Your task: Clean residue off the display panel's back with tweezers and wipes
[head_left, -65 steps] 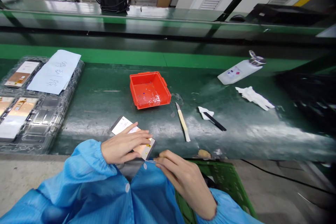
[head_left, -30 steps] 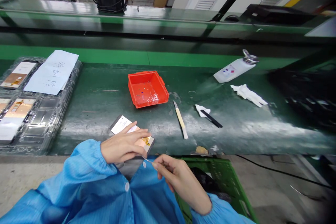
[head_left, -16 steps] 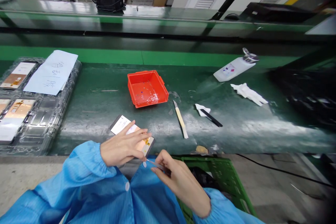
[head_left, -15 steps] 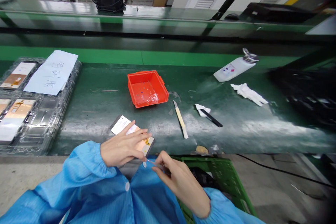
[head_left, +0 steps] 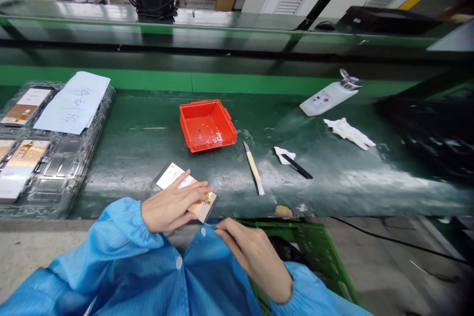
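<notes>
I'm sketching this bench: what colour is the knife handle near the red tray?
The knife handle is pale yellow, seen best in the head view.

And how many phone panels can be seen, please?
4: one panel under the left hand, three in the tray: one in the far row, two in the near row. The paper may hide more.

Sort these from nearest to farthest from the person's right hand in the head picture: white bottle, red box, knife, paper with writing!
1. Knife: just beyond the right hand.
2. Red box: farther forward, left of the knife.
3. White bottle: toward the back, on the right.
4. Paper with writing: far over on the left.
</notes>
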Demonstrator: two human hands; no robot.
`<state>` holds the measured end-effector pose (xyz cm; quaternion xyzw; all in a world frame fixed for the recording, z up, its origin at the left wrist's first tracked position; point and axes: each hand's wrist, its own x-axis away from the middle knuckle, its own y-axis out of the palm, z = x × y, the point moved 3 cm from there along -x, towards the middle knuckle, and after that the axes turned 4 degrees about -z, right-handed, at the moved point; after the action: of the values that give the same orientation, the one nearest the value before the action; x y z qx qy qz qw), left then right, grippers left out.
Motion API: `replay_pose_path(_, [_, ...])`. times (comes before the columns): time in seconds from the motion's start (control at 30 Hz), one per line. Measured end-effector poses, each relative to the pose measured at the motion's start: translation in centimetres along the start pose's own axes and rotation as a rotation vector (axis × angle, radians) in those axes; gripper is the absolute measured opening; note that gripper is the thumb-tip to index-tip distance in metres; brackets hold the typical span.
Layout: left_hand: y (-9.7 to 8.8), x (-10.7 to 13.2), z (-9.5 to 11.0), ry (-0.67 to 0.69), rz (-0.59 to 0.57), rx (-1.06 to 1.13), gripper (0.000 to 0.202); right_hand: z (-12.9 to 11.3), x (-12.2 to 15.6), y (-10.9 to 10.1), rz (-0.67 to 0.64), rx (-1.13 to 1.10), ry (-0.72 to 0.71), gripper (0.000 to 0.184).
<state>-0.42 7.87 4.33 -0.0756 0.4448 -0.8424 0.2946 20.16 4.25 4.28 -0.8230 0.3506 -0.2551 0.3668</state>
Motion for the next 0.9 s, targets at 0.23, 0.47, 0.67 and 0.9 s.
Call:
replay_pose_path(0.23, [-0.2,-0.1,0.2,0.005,0.002,-0.007,0.028,0.1,-0.6,-0.2,-0.102,-0.119,0.067,0.023])
replay_pose_path(0.47, [-0.1,-0.1,0.0,0.000,-0.041,-0.023,0.023,0.0,0.3,-0.8,-0.036,-0.005,0.028,0.019])
replay_pose_path(0.67, [-0.1,0.0,0.0,0.013,-0.010,-0.016,0.022,-0.5,-0.2,-1.6,-0.027,0.153,-0.052,0.027])
replay_pose_path(0.9, [-0.1,0.0,0.0,0.022,0.019,-0.003,0.023,-0.7,-1.0,-2.2,-0.019,0.156,-0.111,0.024])
